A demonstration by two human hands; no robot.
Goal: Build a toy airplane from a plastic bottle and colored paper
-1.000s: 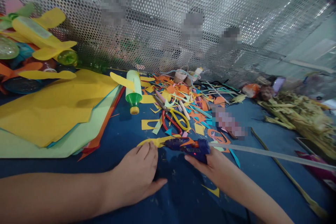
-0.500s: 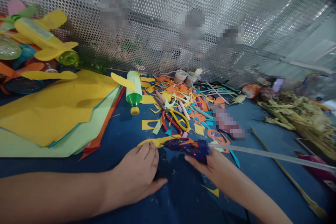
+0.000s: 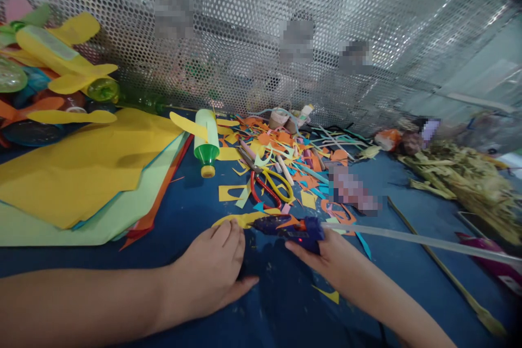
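A yellow paper piece (image 3: pixel 244 219) lies on the blue table, and the fingertips of my left hand (image 3: pixel 220 263) rest on its left part, the thumb stretched out to the side. My right hand (image 3: pixel 322 250) is wrapped round a dark blue glue gun (image 3: pixel 289 227), whose nozzle touches or hovers just over the paper. A long clear glue stick (image 3: pixel 399 238) sticks out of the gun's back. Behind the gun lie scissors (image 3: pixel 269 185) with red and yellow handles. A bottle (image 3: pixel 207 144) with pale green paper and yellow wings stands or lies beyond my left hand.
Stacked coloured sheets (image 3: pixel 81 168) cover the left side, with paper-winged bottles (image 3: pixel 61 65) behind. Colourful scraps (image 3: pixel 285 141) spread before a perforated metal panel (image 3: pixel 244 27). Dried husks (image 3: pixel 468 185) and a thin stalk (image 3: pixel 440 272) are at the right.
The view has shifted very slightly, so the objects appear a little further left. Both hands keep nearly the same pose, with the glue gun's nozzle still at the yellow paper.
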